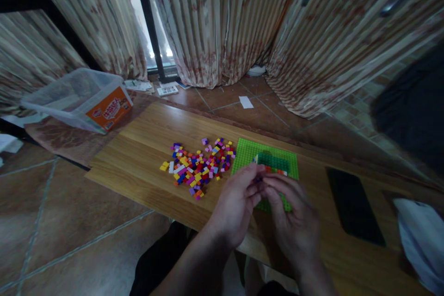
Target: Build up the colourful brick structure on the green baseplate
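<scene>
A bright green studded baseplate [245, 150] lies on the wooden table, with a low build of dark green, red and white toy bricks [274, 163] on it. My left hand [239, 199] and my right hand [293, 210] meet above the plate's near part, fingertips close together. Both have their fingers closed in a pinch. Something small and dark shows between them, too hidden to name. The hands cover the near side of the build. Left of the plate, a loose pile of small toy bricks [197, 166] in yellow, pink, purple, orange and other colours is spread out.
A clear plastic bin [72, 101] with an orange label stands beyond the table's left end. To the right on the wooden table [138, 148] lie a flat black object [355, 206] and a pale bag-like item [421, 236]. Patterned curtains [222, 23] hang behind.
</scene>
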### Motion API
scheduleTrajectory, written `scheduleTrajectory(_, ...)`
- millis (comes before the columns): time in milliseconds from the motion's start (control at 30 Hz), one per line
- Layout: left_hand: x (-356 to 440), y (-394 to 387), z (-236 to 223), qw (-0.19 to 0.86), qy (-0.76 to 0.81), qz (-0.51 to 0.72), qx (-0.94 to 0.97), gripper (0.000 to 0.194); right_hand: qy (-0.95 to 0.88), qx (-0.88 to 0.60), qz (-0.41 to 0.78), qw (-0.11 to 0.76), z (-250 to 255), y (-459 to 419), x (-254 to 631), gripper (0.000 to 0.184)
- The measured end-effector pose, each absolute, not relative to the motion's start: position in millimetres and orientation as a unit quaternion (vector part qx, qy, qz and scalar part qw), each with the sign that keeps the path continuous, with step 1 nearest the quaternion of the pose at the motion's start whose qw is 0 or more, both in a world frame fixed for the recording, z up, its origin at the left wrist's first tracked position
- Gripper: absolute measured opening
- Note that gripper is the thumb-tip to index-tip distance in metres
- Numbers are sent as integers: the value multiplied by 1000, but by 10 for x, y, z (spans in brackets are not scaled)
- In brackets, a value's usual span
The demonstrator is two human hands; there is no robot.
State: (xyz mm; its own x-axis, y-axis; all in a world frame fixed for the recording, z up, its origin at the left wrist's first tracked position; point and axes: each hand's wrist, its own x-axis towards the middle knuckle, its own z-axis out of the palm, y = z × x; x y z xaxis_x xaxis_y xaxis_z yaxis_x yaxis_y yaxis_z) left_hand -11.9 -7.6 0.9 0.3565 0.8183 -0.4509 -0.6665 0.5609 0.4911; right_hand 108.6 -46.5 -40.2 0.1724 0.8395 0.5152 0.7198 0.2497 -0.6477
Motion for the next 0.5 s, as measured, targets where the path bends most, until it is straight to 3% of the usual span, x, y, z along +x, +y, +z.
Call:
scheduleTrajectory(167, -188, -21, -31, 770, 390, 495, 107, 17, -451, -690, 87, 560, -471, -436, 1263, 21)
scheduleTrajectory(300, -230, 15, -53, 756, 409, 502, 96, 13, -457, -717, 121, 513, -514, -405, 1368, 24)
scheduleTrajectory(500, -230, 9, -49, 766, 405, 490, 97, 14, -544, -715, 70, 434, -507, -420, 1382, 28)
